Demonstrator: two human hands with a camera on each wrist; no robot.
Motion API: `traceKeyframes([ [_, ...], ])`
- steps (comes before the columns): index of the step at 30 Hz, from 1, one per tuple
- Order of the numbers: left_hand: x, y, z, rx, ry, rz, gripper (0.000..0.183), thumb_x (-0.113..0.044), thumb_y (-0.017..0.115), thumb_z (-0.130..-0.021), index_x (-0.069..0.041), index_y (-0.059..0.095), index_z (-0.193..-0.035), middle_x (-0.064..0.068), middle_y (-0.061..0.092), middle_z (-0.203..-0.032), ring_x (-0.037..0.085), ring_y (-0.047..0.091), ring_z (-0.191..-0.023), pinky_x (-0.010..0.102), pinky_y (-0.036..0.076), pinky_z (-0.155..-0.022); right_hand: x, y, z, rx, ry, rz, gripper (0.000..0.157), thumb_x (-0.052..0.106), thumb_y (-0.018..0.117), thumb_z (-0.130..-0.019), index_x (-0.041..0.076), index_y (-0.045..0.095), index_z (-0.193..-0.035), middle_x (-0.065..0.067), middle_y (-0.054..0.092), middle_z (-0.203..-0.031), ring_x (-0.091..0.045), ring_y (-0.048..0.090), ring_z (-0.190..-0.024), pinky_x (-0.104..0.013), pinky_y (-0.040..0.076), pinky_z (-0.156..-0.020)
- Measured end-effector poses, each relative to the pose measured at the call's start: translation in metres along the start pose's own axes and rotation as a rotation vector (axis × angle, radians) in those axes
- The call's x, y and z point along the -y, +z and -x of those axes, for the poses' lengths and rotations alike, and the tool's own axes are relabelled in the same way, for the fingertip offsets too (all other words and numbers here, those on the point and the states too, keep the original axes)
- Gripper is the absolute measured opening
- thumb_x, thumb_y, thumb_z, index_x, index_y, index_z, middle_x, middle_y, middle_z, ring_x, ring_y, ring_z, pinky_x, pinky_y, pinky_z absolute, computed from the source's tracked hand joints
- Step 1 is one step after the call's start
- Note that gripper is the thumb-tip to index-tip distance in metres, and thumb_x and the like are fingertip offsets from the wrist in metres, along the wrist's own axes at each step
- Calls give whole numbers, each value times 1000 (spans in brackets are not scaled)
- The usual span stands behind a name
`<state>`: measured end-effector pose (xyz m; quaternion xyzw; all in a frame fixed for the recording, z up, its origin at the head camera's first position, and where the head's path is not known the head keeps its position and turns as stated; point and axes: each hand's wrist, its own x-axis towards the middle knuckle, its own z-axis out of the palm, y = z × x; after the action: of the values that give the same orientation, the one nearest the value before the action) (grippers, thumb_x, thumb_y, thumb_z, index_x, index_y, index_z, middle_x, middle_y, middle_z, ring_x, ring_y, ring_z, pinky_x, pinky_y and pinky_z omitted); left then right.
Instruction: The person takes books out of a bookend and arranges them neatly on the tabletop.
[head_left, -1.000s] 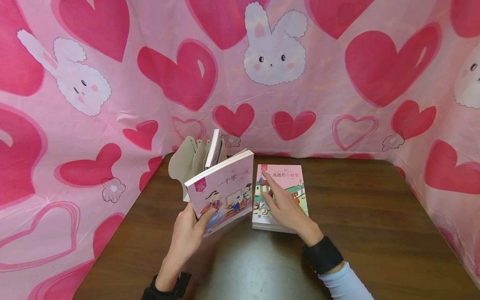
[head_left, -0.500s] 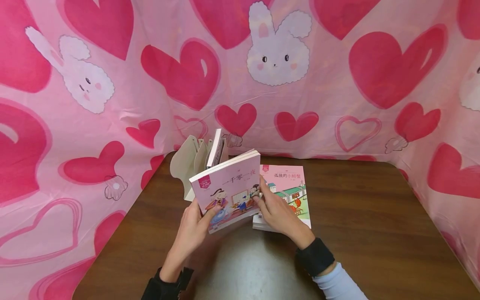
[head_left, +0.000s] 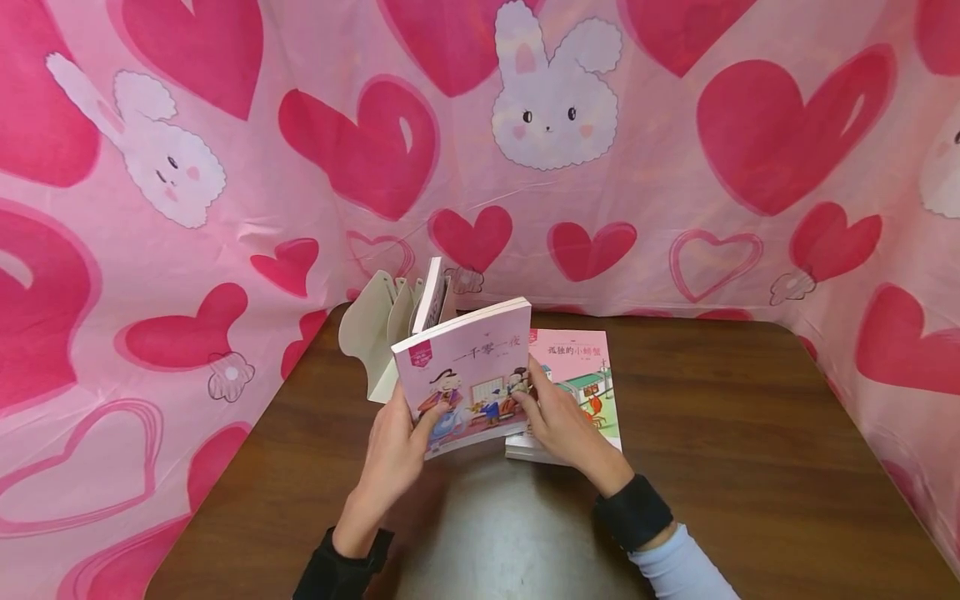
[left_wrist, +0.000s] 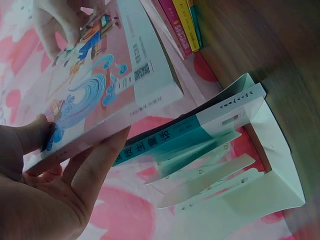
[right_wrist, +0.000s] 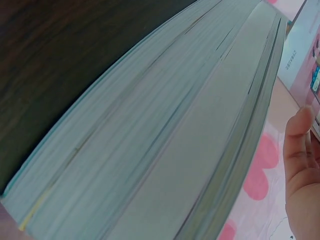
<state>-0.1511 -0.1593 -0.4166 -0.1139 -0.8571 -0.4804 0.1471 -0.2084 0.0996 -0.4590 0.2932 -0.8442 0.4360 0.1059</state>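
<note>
A pink storybook [head_left: 465, 375], tilted upright, is held between both hands in the head view; a line along its pale top edge divides the pages. My left hand [head_left: 395, 446] grips its lower left corner, thumb on the cover and fingers behind. At the right edge my right hand [head_left: 566, 417] pinches it, thumb on the picture and fingers behind the cover. Left wrist view: the left hand [left_wrist: 60, 185] supports the spine [left_wrist: 107, 127]. Right wrist view: the right hand [right_wrist: 302, 165] shows partly, beside thick page edges [right_wrist: 150, 135] filling the frame.
Behind the storybook lies a stack of books [head_left: 581, 358], topped by a pink crab cover. A cream bookend rack [head_left: 367, 325] stands at left with an upright book [head_left: 430, 296], teal-spined in the left wrist view. The brown table [head_left: 750, 450] meets a pink heart-patterned cloth [head_left: 645, 167].
My right hand has moved left from over the crab book's cover and taken hold of the held storybook's right edge. The storybook has shifted slightly right, with its top edges now more even.
</note>
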Motion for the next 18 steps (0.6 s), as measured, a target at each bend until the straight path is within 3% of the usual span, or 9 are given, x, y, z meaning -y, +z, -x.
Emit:
traceKeyframes([
  [10, -6, 4, -4, 53, -55, -137, 64, -24, 74, -100, -17, 35, -150, 10, 61, -136, 30, 68, -117, 58, 57, -92, -6, -5, 3, -30, -9, 8, 68, 14, 63, -107, 12, 26, -164, -12, 65, -131, -22, 65, -105, -49, 57, -97],
  [15, -7, 5, -5, 110, -67, -144, 58, -22, 67, -104, -15, 31, -149, 12, 60, -139, 30, 68, -116, 58, 57, -92, -9, -7, 5, -37, 0, 14, 67, 13, 63, -107, 11, 27, -164, -12, 65, -130, -21, 65, -102, -48, 57, -97],
  [18, -7, 7, -6, 105, -59, -161, 52, -23, 64, -106, -11, 32, -147, 14, 60, -136, 31, 68, -112, 57, 57, -92, -8, -9, 6, -36, 8, 16, 64, 13, 62, -107, 10, 28, -162, -12, 65, -128, -19, 64, -100, -46, 57, -96],
])
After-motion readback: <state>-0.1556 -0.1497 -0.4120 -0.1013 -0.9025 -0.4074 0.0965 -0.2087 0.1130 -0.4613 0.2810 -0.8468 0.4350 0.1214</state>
